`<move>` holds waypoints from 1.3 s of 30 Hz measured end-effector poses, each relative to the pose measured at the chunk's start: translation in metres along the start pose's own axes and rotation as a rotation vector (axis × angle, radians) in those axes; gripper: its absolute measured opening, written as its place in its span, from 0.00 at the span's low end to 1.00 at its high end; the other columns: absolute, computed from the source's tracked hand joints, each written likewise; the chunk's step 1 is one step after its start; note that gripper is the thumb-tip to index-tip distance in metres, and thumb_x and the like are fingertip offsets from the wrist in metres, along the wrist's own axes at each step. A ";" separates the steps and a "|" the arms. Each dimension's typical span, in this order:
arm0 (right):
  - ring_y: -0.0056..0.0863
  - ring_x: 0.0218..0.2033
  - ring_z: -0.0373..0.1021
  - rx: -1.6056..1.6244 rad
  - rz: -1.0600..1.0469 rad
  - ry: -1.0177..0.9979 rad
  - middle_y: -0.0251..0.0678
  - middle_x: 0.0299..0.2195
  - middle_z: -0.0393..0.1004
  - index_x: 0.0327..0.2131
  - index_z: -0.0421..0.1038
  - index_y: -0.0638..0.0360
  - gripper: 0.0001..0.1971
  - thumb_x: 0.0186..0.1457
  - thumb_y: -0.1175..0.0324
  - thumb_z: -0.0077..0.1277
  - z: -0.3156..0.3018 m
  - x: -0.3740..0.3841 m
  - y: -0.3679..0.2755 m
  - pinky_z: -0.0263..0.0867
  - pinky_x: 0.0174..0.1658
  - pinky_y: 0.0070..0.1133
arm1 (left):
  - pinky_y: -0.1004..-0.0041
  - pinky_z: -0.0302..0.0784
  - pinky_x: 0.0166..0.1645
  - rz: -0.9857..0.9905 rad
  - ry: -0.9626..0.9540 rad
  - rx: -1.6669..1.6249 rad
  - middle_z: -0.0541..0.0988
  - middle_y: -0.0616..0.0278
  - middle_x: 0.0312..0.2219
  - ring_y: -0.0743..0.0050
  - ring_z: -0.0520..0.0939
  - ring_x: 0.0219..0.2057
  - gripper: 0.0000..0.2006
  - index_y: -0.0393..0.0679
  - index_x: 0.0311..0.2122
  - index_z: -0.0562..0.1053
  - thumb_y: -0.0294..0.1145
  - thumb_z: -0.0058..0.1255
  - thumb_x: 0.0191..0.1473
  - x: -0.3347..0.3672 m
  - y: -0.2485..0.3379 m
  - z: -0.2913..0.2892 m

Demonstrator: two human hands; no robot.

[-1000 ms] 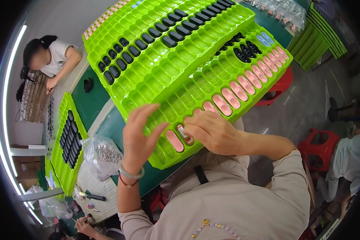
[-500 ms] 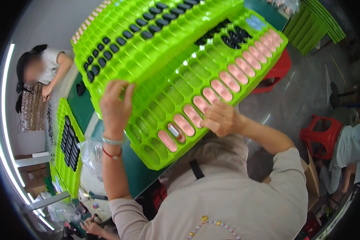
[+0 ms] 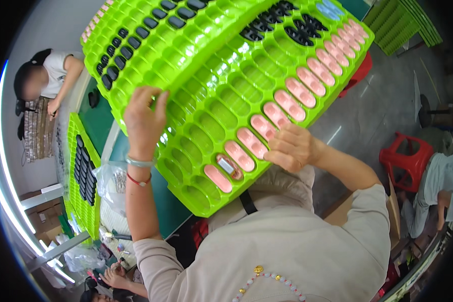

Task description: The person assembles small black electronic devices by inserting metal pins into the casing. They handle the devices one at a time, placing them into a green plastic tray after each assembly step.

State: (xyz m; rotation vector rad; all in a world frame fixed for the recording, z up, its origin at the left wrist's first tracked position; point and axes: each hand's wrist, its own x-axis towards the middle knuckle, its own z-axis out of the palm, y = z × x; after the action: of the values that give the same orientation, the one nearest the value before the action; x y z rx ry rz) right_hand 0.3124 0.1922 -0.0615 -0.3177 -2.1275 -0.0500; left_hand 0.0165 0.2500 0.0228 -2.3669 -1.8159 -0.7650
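Observation:
Two bright green compartment trays overlap before me. In the nearer green tray (image 3: pixel 206 199), a row of oval pink shells (image 3: pixel 239 156) lies along the near edge. One pink shell (image 3: pixel 234 173) holds a silver rectangular part. My left hand (image 3: pixel 145 118) has its fingers curled over the left side, where the farther green tray (image 3: pixel 151 75) meets the nearer one; its fingertips are partly hidden. My right hand (image 3: pixel 293 148) is closed at the nearer tray's front edge, beside the pink shells, knuckles up. Black oval pieces (image 3: pixel 151 22) fill part of the farther tray.
Black hollow pieces (image 3: pixel 307 29) and light blue pieces (image 3: pixel 329 9) sit at the nearer tray's far end. On the left stand another green tray with black pieces (image 3: pixel 84 171) and a plastic bag (image 3: pixel 110 183). Red stools (image 3: pixel 406 161) and co-workers are around.
The trays appear slightly larger and shifted in view. My right hand sits a little farther right, still at the tray's front edge; my left hand keeps its place.

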 end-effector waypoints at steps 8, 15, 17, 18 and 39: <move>0.28 0.26 0.68 0.030 0.151 0.075 0.34 0.27 0.70 0.33 0.69 0.60 0.09 0.45 0.74 0.53 -0.012 0.012 -0.004 0.64 0.31 0.24 | 0.64 0.69 0.45 0.138 -0.005 0.070 0.74 0.55 0.37 0.55 0.72 0.41 0.10 0.41 0.33 0.74 0.28 0.58 0.42 0.027 0.035 -0.004; 0.25 0.25 0.69 0.131 0.540 0.210 0.36 0.28 0.72 0.33 0.70 0.63 0.12 0.43 0.77 0.60 -0.025 0.029 -0.007 0.65 0.27 0.18 | 0.66 0.66 0.48 0.767 -0.088 -0.059 0.70 0.61 0.39 0.60 0.68 0.44 0.09 0.51 0.30 0.77 0.32 0.57 0.38 0.149 0.075 0.081; 0.22 0.25 0.69 0.144 0.692 0.215 0.36 0.29 0.71 0.34 0.71 0.64 0.10 0.45 0.78 0.58 -0.032 0.033 -0.009 0.64 0.27 0.17 | 0.67 0.64 0.48 0.840 -0.215 -0.019 0.70 0.63 0.38 0.62 0.68 0.43 0.07 0.52 0.28 0.77 0.33 0.57 0.38 0.166 0.077 0.094; 0.24 0.25 0.68 0.160 0.804 0.237 0.36 0.28 0.71 0.33 0.71 0.63 0.08 0.46 0.78 0.57 -0.035 0.034 -0.012 0.64 0.28 0.17 | 0.67 0.64 0.48 0.854 -0.241 -0.028 0.69 0.63 0.38 0.63 0.67 0.43 0.07 0.51 0.28 0.77 0.33 0.57 0.38 0.169 0.077 0.098; 0.16 0.20 0.64 0.800 1.392 0.659 0.30 0.21 0.67 0.31 0.67 0.64 0.05 0.56 0.72 0.48 -0.046 0.023 0.004 0.62 0.26 0.13 | 0.71 0.72 0.32 0.308 -0.486 -1.004 0.75 0.58 0.26 0.72 0.78 0.26 0.05 0.40 0.38 0.67 0.28 0.42 0.58 0.057 0.098 0.028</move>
State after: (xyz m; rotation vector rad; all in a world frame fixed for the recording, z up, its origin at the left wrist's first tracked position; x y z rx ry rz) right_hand 0.3394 0.1931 -0.0169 -1.0206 -0.8119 1.2564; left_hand 0.1268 0.2808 0.0462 -3.6047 -1.2196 -1.3810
